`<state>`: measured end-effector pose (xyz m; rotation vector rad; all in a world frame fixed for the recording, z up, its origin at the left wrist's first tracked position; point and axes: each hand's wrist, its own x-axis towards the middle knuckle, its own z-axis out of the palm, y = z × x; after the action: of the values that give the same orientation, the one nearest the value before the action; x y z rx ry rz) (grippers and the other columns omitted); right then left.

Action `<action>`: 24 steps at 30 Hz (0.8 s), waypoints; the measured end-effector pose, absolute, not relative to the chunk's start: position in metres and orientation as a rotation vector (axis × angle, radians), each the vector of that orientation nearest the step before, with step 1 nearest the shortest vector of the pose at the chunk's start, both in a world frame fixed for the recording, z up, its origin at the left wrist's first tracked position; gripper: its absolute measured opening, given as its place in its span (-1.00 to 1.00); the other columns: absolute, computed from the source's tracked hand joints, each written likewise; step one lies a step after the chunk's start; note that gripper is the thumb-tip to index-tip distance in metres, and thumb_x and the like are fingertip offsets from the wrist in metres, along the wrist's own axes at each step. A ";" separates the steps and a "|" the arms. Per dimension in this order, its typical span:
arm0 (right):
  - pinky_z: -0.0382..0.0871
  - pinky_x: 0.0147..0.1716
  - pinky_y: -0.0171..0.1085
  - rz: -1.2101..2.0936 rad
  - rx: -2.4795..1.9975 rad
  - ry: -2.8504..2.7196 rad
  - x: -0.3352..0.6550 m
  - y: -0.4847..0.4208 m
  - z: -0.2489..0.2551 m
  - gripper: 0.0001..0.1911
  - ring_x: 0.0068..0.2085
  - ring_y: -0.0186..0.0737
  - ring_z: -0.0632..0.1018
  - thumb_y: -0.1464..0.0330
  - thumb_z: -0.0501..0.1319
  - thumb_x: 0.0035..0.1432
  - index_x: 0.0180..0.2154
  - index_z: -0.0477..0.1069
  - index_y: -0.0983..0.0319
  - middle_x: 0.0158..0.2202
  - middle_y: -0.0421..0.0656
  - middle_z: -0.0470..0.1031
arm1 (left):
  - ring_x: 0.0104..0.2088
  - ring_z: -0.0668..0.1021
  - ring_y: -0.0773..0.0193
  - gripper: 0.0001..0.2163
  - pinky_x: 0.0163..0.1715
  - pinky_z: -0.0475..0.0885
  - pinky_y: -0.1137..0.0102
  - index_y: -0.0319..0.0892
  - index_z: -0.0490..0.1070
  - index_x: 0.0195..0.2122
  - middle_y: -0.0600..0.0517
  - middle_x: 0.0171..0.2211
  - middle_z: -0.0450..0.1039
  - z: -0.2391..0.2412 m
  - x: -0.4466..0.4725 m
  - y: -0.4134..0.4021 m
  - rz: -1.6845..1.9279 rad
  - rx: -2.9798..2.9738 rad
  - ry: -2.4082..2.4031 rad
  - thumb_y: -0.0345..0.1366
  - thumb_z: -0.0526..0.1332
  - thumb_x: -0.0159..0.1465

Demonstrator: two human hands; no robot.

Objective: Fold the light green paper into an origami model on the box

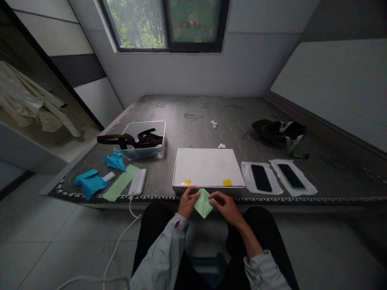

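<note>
A small folded piece of light green paper (203,204), roughly diamond-shaped with crease lines, is held up over my lap, just in front of the white box. My left hand (188,201) pinches its left corner between thumb and fingers. On the opposite side, my right hand (226,206) grips the right edge with thumb and forefinger. Behind the paper lies the flat white box (208,167), with two yellow tape pieces on its near edge. My fingertips are close to that near edge; whether they touch it I cannot tell.
Leftward lie a white power bank (138,182) with a cable, a green paper strip (122,183), blue folded papers (93,185) and a plastic bin (145,152) holding belts. Two phones (261,178) rest on white pouches at right, below a black cap (278,132). Crumpled tissue (221,146) sits behind the box.
</note>
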<state>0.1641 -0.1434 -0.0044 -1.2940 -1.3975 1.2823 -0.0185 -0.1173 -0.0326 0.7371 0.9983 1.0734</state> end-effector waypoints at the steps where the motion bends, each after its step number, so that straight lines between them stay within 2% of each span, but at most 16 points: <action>1: 0.41 -0.09 -0.16 1.290 -1.283 -1.478 0.166 -0.144 0.000 -0.70 -0.16 -0.10 0.57 0.20 0.37 -0.02 -0.22 0.52 0.17 -0.24 -0.16 0.59 | -0.63 0.48 0.38 -0.53 -0.59 0.31 0.53 -0.23 0.46 -0.24 0.10 -0.62 0.52 -0.032 -0.019 -0.117 1.086 0.746 1.011 -0.04 0.46 -0.09; 3: 0.34 0.03 -0.11 1.270 -1.260 -1.634 0.167 -0.146 0.006 -0.53 -0.04 -0.04 0.54 0.23 0.42 -0.09 -0.07 0.51 0.13 -0.09 -0.14 0.57 | -0.63 0.46 0.40 -0.56 -0.59 0.30 0.54 -0.24 0.47 -0.31 0.10 -0.62 0.52 -0.032 -0.021 -0.115 1.101 0.755 1.018 -0.04 0.46 -0.10; 5: 0.31 0.06 -0.11 1.210 -1.270 -1.697 0.167 -0.147 0.009 -0.48 -0.01 -0.04 0.53 0.27 0.43 -0.12 -0.03 0.50 0.11 -0.03 -0.14 0.56 | -0.56 0.50 0.38 -0.58 -0.55 0.34 0.54 -0.26 0.51 -0.33 0.06 -0.55 0.55 -0.032 -0.021 -0.115 1.102 0.764 1.012 -0.05 0.46 -0.10; 9: 0.39 -0.11 -0.21 1.086 -1.407 -1.560 0.164 -0.143 0.005 -0.76 -0.18 -0.11 0.59 0.22 0.29 0.07 -0.24 0.59 0.17 -0.23 -0.14 0.63 | -0.44 0.58 0.26 -0.53 -0.48 0.46 0.45 -0.27 0.55 -0.24 -0.06 -0.33 0.60 -0.032 -0.022 -0.117 1.070 0.759 0.956 0.08 0.31 0.06; 11: 0.39 -0.25 -0.25 1.035 -1.464 -1.501 0.164 -0.141 0.002 -0.71 -0.30 -0.14 0.57 0.16 0.22 0.13 -0.36 0.58 0.22 -0.38 -0.15 0.61 | -0.45 0.61 0.21 -0.46 -0.47 0.51 0.38 -0.29 0.54 -0.14 -0.12 -0.28 0.61 -0.032 -0.022 -0.118 1.024 0.764 0.875 0.14 0.21 0.14; 13: 0.35 -0.36 -0.29 1.009 -1.487 -1.466 0.164 -0.140 -0.001 -0.65 -0.41 -0.19 0.53 0.12 0.20 0.14 -0.44 0.54 0.25 -0.49 -0.19 0.55 | -0.43 0.63 0.17 -0.46 -0.42 0.55 0.34 -0.30 0.51 -0.07 -0.14 -0.24 0.61 -0.031 -0.022 -0.119 0.997 0.813 0.826 0.08 0.27 0.12; 15: 0.34 -0.39 -0.32 1.014 -1.475 -1.442 0.163 -0.140 -0.003 -0.65 -0.43 -0.23 0.50 0.11 0.22 0.13 -0.47 0.48 0.25 -0.52 -0.22 0.50 | -0.38 0.64 0.15 -0.50 -0.36 0.56 0.33 -0.29 0.51 -0.07 -0.13 -0.23 0.62 -0.030 -0.021 -0.120 0.998 0.871 0.849 -0.02 0.36 0.07; 18: 0.39 -0.34 -0.33 1.069 -1.415 -1.429 0.162 -0.141 -0.005 -0.70 -0.37 -0.23 0.53 0.12 0.23 0.12 -0.41 0.46 0.24 -0.45 -0.21 0.53 | -0.35 0.64 0.12 -0.53 -0.33 0.58 0.29 -0.28 0.54 -0.09 -0.11 -0.22 0.63 -0.030 -0.021 -0.119 1.009 0.903 0.925 -0.04 0.37 0.06; 20: 0.43 -0.26 -0.30 1.116 -1.369 -1.438 0.162 -0.141 -0.004 -0.74 -0.30 -0.19 0.57 0.15 0.26 0.10 -0.32 0.48 0.22 -0.36 -0.18 0.57 | -0.28 0.64 0.07 -0.53 -0.29 0.58 0.24 -0.26 0.54 -0.08 -0.13 -0.13 0.60 -0.031 -0.022 -0.118 1.036 0.924 0.948 -0.02 0.33 0.10; 22: 0.45 -0.17 -0.25 1.154 -1.332 -1.461 0.162 -0.142 -0.002 -0.75 -0.21 -0.14 0.59 0.20 0.30 0.06 -0.24 0.51 0.20 -0.25 -0.15 0.59 | -0.14 0.61 0.01 -0.54 -0.17 0.56 0.18 -0.24 0.54 -0.05 -0.13 -0.04 0.56 -0.031 -0.024 -0.118 1.065 0.967 0.944 0.00 0.26 0.16; 24: 0.42 -0.07 -0.20 1.167 -1.314 -1.485 0.163 -0.142 0.000 -0.74 -0.12 -0.10 0.58 0.28 0.32 0.01 -0.20 0.53 0.17 -0.17 -0.14 0.60 | 0.02 0.53 -0.01 -0.55 0.03 0.45 0.14 -0.22 0.53 -0.02 -0.12 0.01 0.53 -0.030 -0.026 -0.118 1.072 1.044 0.916 0.00 0.17 0.25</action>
<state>0.1628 -0.1424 0.0003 -1.3137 -1.4852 1.1673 -0.0262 -0.1177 -0.0299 1.0443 0.9155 1.0724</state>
